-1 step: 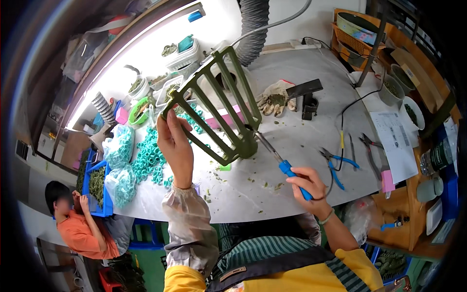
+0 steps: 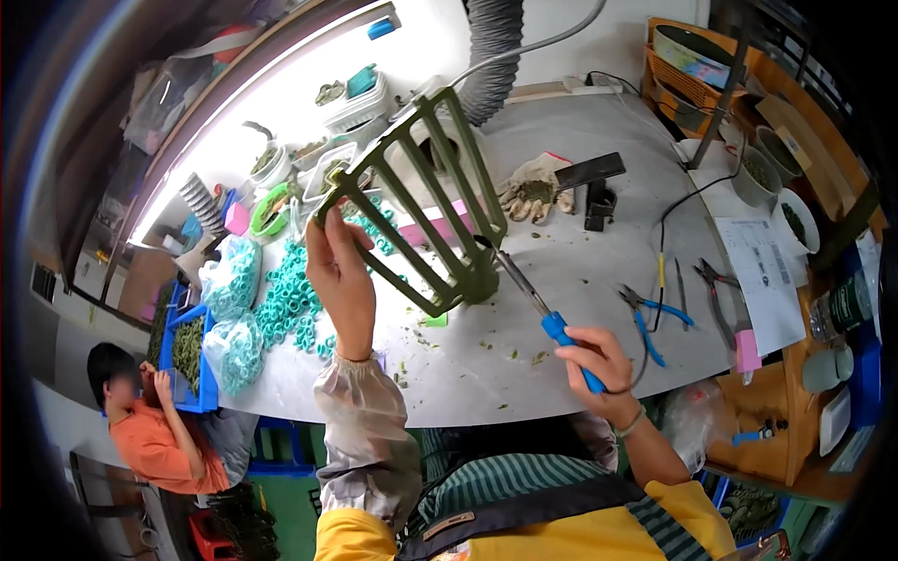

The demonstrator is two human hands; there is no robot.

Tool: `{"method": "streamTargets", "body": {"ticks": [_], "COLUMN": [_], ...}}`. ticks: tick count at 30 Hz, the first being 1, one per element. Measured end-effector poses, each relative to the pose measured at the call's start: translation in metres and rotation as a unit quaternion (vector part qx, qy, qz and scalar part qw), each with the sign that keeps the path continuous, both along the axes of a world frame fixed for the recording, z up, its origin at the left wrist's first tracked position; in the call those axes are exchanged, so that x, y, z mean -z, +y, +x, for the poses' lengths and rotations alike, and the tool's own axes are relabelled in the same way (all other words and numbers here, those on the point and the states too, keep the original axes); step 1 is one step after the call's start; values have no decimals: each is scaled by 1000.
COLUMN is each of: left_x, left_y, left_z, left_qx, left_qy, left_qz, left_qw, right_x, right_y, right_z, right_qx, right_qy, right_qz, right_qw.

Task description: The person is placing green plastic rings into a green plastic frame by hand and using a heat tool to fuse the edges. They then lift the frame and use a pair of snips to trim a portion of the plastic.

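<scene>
My left hand (image 2: 341, 285) pinches the left corner of an olive-green slatted frame (image 2: 480, 283), holding it tilted above the table. Several long parallel bars run between its two end rails, and a thick round lump sits at its lower end. In my right hand (image 2: 603, 369) is a soldering iron (image 2: 555, 325) with a blue handle and a metal shaft, gripped somewhat like a pen. Its tip is at the frame's lower right, beside the lump; whether it touches I cannot tell. A stained work glove (image 2: 535, 192) lies beyond, beside a dark flat block (image 2: 591, 170).
Teal rings (image 2: 288, 297) are heaped at left beside bagged rings (image 2: 231, 280). Blue-handled pliers (image 2: 645, 318) and red-handled pliers (image 2: 718, 290) lie right, near a paper sheet (image 2: 760, 280). A grey duct (image 2: 493, 61) hangs at the back. Another person (image 2: 164, 439) sits at left.
</scene>
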State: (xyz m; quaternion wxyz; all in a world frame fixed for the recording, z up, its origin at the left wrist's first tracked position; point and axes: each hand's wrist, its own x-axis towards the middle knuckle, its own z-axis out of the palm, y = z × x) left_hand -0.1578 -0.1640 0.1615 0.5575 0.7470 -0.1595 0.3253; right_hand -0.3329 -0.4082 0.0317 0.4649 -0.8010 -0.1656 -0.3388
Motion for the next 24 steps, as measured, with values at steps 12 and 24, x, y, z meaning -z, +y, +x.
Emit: {"method": "streamTargets", "body": {"ticks": [12, 24], "left_x": [-10, -11], "left_y": [-2, 4], "left_z": [-7, -3], "left_qx": [-42, -39], "left_qy": [-16, -27], "left_qz": [32, 53], "left_qw": [998, 997], "right_x": [-1, 18], "right_y": [42, 63], "right_z": [-24, -31], "right_qx": [-84, -26], "right_qy": [-26, 11], "right_qz": [-97, -36], "right_qw": [991, 999]}}
